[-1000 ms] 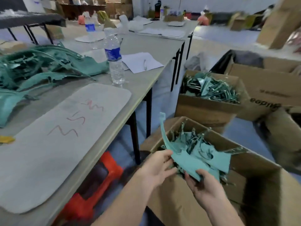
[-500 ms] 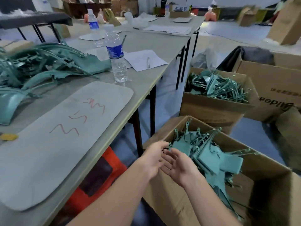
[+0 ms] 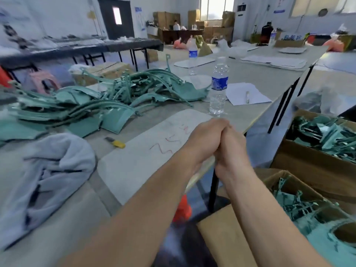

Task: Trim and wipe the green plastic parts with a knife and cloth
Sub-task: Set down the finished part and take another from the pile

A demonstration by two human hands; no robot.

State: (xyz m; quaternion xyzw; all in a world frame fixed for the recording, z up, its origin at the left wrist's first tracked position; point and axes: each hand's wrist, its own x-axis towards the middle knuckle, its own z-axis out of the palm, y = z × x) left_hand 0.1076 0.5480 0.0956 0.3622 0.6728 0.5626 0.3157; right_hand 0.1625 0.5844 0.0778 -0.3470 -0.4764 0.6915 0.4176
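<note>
Over the edge of the table (image 3: 248, 74), left hand (image 3: 205, 140) and right hand (image 3: 232, 151) press together, finger curl unclear

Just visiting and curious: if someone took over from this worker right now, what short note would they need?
Left hand and right hand: pressed together at the edge of the table, holding nothing.
Knife and cloth lie untouched on the table; green parts are piled behind them, more fill the near box and far box on the right.
Done: cannot tell from here. Left: take a part, trim, wipe.
</note>
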